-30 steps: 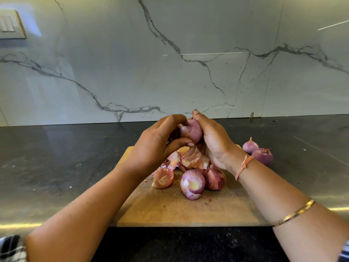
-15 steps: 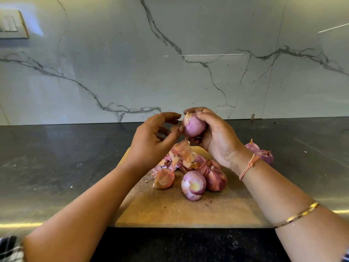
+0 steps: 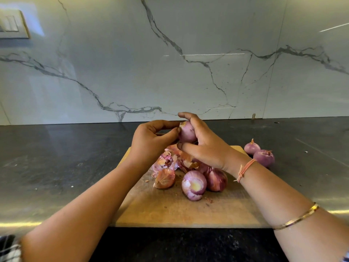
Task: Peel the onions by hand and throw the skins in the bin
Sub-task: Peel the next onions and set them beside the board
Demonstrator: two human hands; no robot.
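Observation:
My right hand [image 3: 204, 148] grips a small purple onion [image 3: 187, 131] above the wooden cutting board [image 3: 170, 210]. My left hand [image 3: 151, 141] pinches at the onion's left side with thumb and forefinger. Under the hands lies a heap of loose pink and brown skins [image 3: 170, 159]. A half-peeled onion [image 3: 194, 185] with a pale cut end lies on the board, an unpeeled onion [image 3: 217, 179] right beside it. A curled skin piece [image 3: 164, 179] sits to their left. No bin is in view.
Two peeled onions [image 3: 259, 153] rest on the dark countertop [image 3: 56, 167] right of the board. A marble backsplash [image 3: 170, 63] rises behind, with a switch plate [image 3: 11, 24] at the upper left. The counter's front edge runs just below the board.
The right hand lifted and turned the onion. The left hand let go of a strip of skin, which fell onto the heap, and has come back to pinch the onion's side.

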